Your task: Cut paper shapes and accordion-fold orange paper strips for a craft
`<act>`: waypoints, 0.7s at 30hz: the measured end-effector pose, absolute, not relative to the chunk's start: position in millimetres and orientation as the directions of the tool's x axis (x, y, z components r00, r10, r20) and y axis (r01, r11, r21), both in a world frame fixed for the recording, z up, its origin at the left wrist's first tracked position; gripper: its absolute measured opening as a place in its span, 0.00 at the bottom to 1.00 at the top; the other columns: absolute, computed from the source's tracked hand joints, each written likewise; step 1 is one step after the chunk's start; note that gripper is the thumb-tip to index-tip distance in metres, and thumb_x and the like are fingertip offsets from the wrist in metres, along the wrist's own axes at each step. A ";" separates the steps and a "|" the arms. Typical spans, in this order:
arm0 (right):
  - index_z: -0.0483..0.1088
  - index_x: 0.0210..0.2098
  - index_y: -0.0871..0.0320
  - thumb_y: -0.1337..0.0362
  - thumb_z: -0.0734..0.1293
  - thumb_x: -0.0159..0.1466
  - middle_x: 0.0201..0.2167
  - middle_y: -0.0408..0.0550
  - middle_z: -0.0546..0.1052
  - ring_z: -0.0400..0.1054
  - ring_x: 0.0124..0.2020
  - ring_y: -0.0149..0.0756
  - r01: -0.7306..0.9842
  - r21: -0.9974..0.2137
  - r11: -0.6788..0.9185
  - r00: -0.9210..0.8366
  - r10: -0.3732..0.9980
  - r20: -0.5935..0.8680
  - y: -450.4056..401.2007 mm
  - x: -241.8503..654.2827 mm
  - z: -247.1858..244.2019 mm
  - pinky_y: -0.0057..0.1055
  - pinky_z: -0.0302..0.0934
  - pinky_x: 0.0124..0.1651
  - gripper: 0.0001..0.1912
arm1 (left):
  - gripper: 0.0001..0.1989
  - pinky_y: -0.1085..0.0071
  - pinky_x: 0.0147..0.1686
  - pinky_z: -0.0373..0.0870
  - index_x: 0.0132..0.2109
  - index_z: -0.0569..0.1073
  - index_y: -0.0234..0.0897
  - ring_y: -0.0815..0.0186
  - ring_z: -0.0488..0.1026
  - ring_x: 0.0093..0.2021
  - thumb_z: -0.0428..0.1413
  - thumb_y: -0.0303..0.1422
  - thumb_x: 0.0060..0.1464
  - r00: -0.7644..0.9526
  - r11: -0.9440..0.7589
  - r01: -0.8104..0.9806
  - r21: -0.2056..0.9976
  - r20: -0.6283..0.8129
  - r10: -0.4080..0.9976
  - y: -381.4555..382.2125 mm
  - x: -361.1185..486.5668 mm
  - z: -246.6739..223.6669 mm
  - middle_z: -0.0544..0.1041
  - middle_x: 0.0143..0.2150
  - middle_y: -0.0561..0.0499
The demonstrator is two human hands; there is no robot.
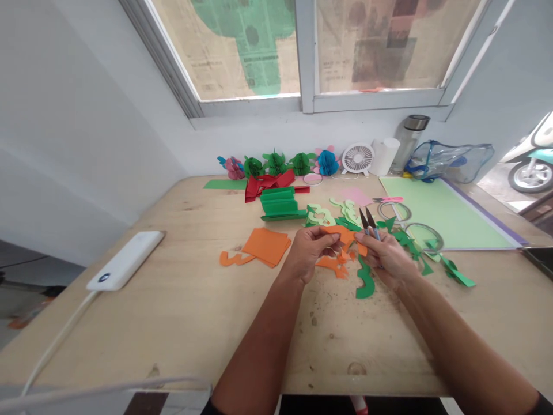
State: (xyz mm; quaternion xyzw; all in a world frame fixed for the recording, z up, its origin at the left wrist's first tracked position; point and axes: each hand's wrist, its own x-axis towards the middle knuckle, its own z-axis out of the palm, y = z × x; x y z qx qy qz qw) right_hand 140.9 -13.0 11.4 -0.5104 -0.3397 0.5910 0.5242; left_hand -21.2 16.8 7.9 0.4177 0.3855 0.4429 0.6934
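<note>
Between my two hands is a cut piece of orange paper (344, 235). My left hand (311, 249) pinches its left side with thumb and fingers. My right hand (384, 253) pinches the right end and also keeps a pair of thread snips (370, 222) in its grip, dark blades pointing up and away. Orange scraps (332, 265) lie below my fingers. A curvy green paper piece (365, 281) rests just under my right hand. Left of my left hand are a stack of orange paper squares (266, 245) and a wavy orange cutout (233, 259).
Folded green paper (279, 203), red paper (268, 183) and honeycomb paper figures (275, 164) stand toward the wall. Tape rolls (424, 236) and a light green sheet (458, 213) are at right. A small fan (358, 158) is behind; a white power bank (125, 260) with cable lies left.
</note>
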 end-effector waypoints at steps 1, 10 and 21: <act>0.62 0.21 0.57 0.51 0.78 0.42 0.12 0.29 0.50 0.37 0.14 0.17 -0.276 -0.936 -0.218 0.077 0.966 -0.248 -13.1 140.6 11.5 0.22 0.35 0.14 0.25 | 0.13 0.73 0.28 0.65 0.28 0.76 0.33 0.71 0.71 0.25 0.67 0.37 0.37 0.307 0.254 -0.295 0.921 -0.161 0.938 16.8 -21.0 7.8 0.77 0.24 0.50; 0.58 0.21 0.56 0.57 0.79 0.41 0.13 0.28 0.48 0.36 0.14 0.17 -0.357 -0.914 -0.193 0.121 0.961 -0.250 -12.6 139.9 13.7 0.21 0.36 0.14 0.26 | 0.11 0.72 0.30 0.67 0.26 0.74 0.34 0.70 0.71 0.25 0.65 0.35 0.36 0.275 0.260 -0.308 0.915 -0.176 0.945 18.0 -23.2 7.5 0.77 0.23 0.51; 0.60 0.24 0.56 0.55 0.78 0.44 0.12 0.28 0.48 0.36 0.13 0.18 -0.343 -0.925 -0.162 0.125 0.968 -0.216 -12.1 141.2 11.1 0.22 0.34 0.14 0.23 | 0.06 0.77 0.20 0.61 0.24 0.75 0.34 0.73 0.68 0.22 0.62 0.32 0.40 0.258 0.222 -0.069 0.973 -0.198 0.946 20.0 -23.6 7.1 0.76 0.25 0.49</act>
